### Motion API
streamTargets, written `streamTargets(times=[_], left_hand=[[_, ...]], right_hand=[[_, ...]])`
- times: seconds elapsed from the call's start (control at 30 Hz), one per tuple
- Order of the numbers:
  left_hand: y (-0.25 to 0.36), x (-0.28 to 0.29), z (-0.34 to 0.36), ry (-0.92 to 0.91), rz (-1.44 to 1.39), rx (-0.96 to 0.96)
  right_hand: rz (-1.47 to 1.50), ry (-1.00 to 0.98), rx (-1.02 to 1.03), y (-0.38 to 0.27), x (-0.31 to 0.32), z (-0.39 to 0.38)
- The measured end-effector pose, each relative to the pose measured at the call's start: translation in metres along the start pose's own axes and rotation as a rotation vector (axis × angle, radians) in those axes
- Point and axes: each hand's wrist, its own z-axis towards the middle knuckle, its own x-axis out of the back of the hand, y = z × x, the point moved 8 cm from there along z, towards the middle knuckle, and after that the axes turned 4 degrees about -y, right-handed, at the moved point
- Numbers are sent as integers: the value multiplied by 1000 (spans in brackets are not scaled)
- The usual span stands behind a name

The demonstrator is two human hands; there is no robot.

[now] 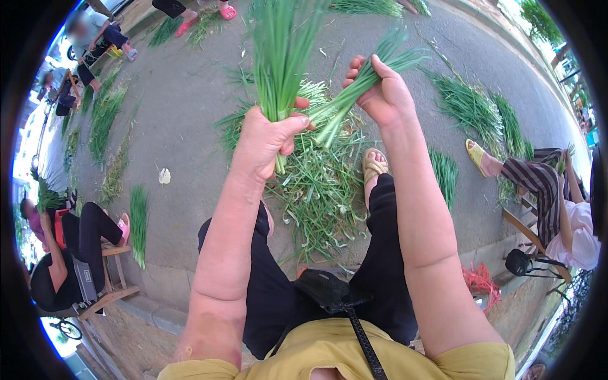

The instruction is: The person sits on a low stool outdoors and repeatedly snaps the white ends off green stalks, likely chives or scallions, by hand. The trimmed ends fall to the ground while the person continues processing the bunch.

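outdoors, sitting over grey pavement [196, 145], with a pale kerb [158, 316] close to the seat and brown earth past it. between the feet, spread on the pavement, one broad heap of green and whitish trimmings [323, 202].

counts two bunches in hand, one per side. off to the right, at least three bundles of long green stalks [468, 104] on the ground; to the left, one narrow bundle [139, 218] beside a neighbour's wooden chair [109, 302]. also one red tangle [482, 285] near the kerb, one black bag [332, 288] at the lap, and two pink slippers [187, 24] on someone's feet at the top.

grips the thick bunch [278, 69] upright in the left hand [272, 136] — fingers wrapped tightly round the lower stalks, thumb across. holds the thinner bunch [354, 92] slantwise above the heap in the right hand [387, 95], between thumb and half-curled fingers, palm turned up. left thumb against the thinner bunch or just beside — cannot tell.
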Motion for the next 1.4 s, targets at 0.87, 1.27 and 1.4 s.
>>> streamTargets(times=[0.87, 1.27, 1.4], left_hand=[[-5, 26, 6, -24, -558, 1], [1, -7, -3, -118, -300, 16], [1, -12, -4, -109, -185, 18]], right_hand=[[-40, -58, 38, 5, -9, -7], [-409, -243, -1, 26, -46, -20], [-520, -217, -64, 31, -45, -21]])
